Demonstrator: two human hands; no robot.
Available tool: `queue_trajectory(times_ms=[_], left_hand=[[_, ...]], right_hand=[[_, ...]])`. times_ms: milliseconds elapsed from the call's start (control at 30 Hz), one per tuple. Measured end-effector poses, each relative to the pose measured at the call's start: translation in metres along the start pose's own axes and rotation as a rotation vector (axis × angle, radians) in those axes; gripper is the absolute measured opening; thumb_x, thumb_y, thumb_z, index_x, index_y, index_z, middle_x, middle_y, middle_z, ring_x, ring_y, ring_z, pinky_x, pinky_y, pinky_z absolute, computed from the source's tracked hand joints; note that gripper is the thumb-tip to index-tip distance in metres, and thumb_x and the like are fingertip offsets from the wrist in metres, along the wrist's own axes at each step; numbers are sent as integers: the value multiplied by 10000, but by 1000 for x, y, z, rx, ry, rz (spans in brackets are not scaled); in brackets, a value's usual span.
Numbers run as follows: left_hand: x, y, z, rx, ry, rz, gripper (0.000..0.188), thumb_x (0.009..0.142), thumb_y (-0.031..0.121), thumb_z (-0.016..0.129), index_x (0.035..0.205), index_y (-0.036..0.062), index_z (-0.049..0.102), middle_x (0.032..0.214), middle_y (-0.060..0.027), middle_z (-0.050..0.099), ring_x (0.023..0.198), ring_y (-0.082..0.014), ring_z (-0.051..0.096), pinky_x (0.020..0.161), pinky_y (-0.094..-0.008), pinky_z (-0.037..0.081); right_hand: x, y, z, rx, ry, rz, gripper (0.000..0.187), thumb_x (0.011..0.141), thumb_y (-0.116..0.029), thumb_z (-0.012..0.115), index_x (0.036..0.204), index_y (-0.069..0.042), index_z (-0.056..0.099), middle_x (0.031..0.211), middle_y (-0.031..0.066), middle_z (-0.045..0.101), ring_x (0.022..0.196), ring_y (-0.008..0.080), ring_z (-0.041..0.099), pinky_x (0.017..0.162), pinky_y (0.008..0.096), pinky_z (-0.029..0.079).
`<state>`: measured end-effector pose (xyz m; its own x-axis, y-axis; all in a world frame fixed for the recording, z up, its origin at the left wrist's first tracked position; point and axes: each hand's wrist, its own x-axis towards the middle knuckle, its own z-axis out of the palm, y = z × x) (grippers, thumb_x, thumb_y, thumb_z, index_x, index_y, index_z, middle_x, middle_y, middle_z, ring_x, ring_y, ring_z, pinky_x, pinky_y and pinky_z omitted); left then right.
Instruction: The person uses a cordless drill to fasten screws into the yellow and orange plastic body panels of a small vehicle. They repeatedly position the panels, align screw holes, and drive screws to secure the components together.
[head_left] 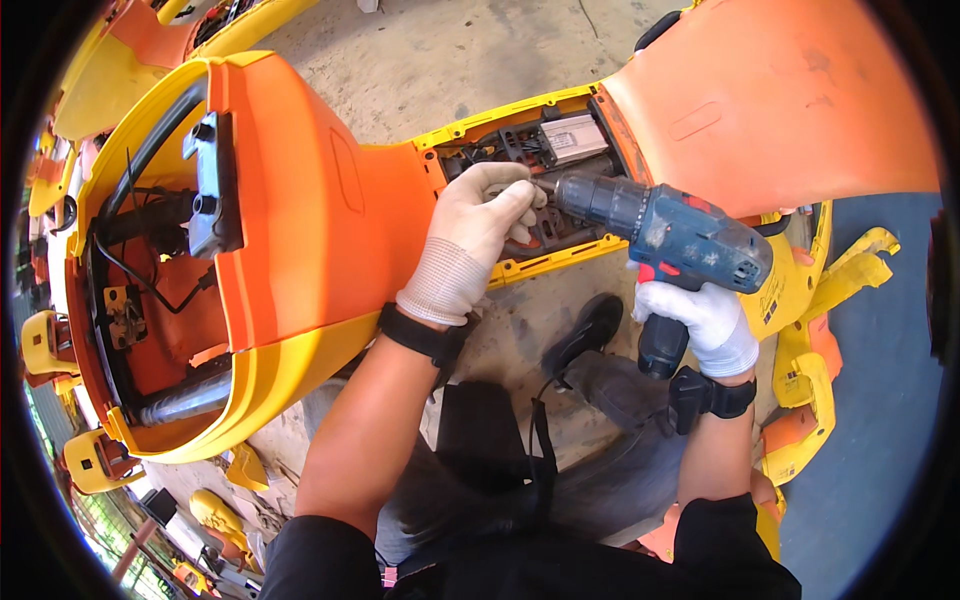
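My right hand [700, 318], in a white glove, is wrapped round the grip of a blue and black cordless drill [690, 232]. The drill points left, lying across the opening in the middle of an orange and yellow vehicle body [390, 190]. At the tip of its chuck [585, 198], the gloved fingers of my left hand [480, 215] are pinched together. What they hold is too small to make out. Below the drill, the open bay shows a silver metal box [573, 138] and dark wiring; my left hand and the drill hide part of it.
At the left, the body's hollow end holds cables and a black and blue-grey bracket [210, 185]. An orange seat-like panel [770, 100] rises at the right. More yellow parts [810, 400] lie at the lower right beside a blue-grey surface [870, 400]. My shoe [585, 335] is on the concrete floor.
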<state>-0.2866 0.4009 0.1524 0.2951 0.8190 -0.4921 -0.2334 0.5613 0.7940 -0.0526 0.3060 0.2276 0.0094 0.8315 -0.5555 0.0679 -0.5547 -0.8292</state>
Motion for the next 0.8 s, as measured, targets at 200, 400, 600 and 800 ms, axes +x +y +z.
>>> queue_trajectory(times_ms=[200, 400, 600, 800], left_hand=[[1, -2, 0, -113, -43, -22, 229, 992, 74, 585, 1186, -47, 579, 982, -99, 650, 786, -124, 580, 724, -242, 499], [0, -3, 2, -221, -58, -35, 194, 1008, 82, 571, 1158, -41, 587, 970, -89, 638, 797, -118, 582, 726, -225, 505], [1, -4, -2, -222, -118, -46, 163, 1026, 121, 562, 1104, -19, 596, 939, -63, 638, 781, -96, 581, 711, -206, 500], [3, -7, -5, -225, -157, -46, 169, 1037, 164, 556, 1062, 2, 599, 904, -41, 639, 750, -83, 574, 699, -199, 492]], right_hand=[[-3, 4, -11, 13, -2, -10, 329, 854, -138, 743, 1146, -17, 653, 904, 36, 666, 779, 137, 624, 752, 305, 517], [-5, 3, -9, 1, 40, -38, 303, 822, -117, 715, 1091, 5, 648, 818, 54, 664, 740, 161, 644, 737, 301, 526], [-6, 2, -6, 11, 55, -29, 301, 825, -108, 712, 1093, 11, 643, 805, 55, 662, 730, 162, 643, 730, 303, 528], [-3, 4, -12, 23, -12, -27, 348, 847, -128, 754, 1160, -10, 657, 929, 52, 679, 791, 143, 638, 757, 310, 526]])
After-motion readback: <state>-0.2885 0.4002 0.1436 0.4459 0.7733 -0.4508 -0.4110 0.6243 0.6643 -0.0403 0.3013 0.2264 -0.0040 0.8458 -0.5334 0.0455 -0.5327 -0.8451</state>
